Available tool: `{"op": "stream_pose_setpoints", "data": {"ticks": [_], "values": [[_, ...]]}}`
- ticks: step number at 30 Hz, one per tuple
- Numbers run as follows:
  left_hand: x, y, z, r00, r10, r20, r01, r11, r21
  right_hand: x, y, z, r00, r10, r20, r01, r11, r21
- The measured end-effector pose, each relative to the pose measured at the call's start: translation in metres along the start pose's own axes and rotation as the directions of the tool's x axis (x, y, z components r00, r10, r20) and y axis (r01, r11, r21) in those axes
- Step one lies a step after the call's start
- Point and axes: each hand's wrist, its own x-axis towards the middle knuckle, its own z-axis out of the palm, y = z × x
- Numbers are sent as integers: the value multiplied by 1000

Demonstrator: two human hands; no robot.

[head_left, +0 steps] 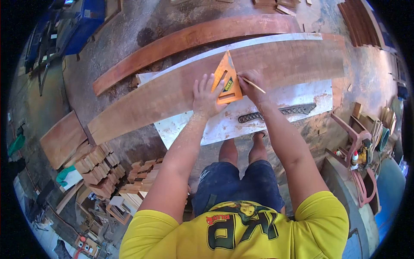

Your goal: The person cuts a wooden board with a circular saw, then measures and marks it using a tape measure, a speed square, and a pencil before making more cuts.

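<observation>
Pressing down open-palmed with fingers spread, the left hand (pixel 206 98) pins the orange speed square (pixel 227 82) flat on the wide plank (pixel 151 99), the right hand (pixel 251 91) pinches a pencil (pixel 257 88) at the square's edge, and another curved plank (pixel 185 39) sits just beyond.

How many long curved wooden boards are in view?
2. The wide board lies under the left hand, the orange square and the right hand with its pencil. The narrow board lies just beyond it. More may be hidden off-frame.

Left hand (pixel 206 98) hides the square's (pixel 228 82) left edge.
</observation>
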Motion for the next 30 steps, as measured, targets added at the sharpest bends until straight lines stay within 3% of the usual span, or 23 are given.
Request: {"op": "stream_pose_setpoints", "data": {"ticks": [2, 3, 7, 10, 14, 18, 20, 22, 24, 26, 28, 30], "values": [[0, 1, 2, 1000, 3, -8, -3, 1000, 11, 4, 1, 4, 999, 51, 3, -51, 998, -33], [0, 1, 3, 1000, 5, -5, -5, 1000, 15, 17, 6, 11, 998, 24, -54, -22, 999, 49], [-1, -2, 7, 998, 22, -54, -21, 1000, 8, 60, 17, 28, 986, -78, -146, 86, 995, 50], [-5, 1, 9, 998, 21, -60, -21, 1000, -3, 54, 6, 18, 996, -15, -93, 28, 990, 139], [-1, -1, 7, 1000, -2, -17, 2, 1000, -12, -31, 0, -13, 984, -29, 174, 31, 999, -11], [-2, 0, 3, 1000, 0, -7, 0, 1000, 11, -142, -8, -35, 946, 107, 305, -105, 994, -21], [-3, 2, 3, 1000, 6, -29, -6, 1000, 3, -196, -4, -33, 959, 163, 231, -195, 973, 124], [-2, 2, 4, 999, 12, -51, -12, 1000, -2, -223, -22, -39, 946, 208, 249, -238, 967, 95], [-2, 2, 4, 999, 8, -51, -9, 1000, -15, -237, -37, -38, 929, 262, 261, -289, 955, 70], [-3, 3, 3, 999, 14, -36, -15, 1000, -9, -241, -50, -35, 954, 249, 167, -280, 940, 195], [-1, 3, 3, 998, 15, -58, -15, 1000, 4, -232, -64, -35, 937, 284, 203, -319, 933, 166], [-2, 7, -1, 999, 35, -36, -35, 999, -1, -233, -63, -27, 855, 428, 293, -500, 831, 244]]}}
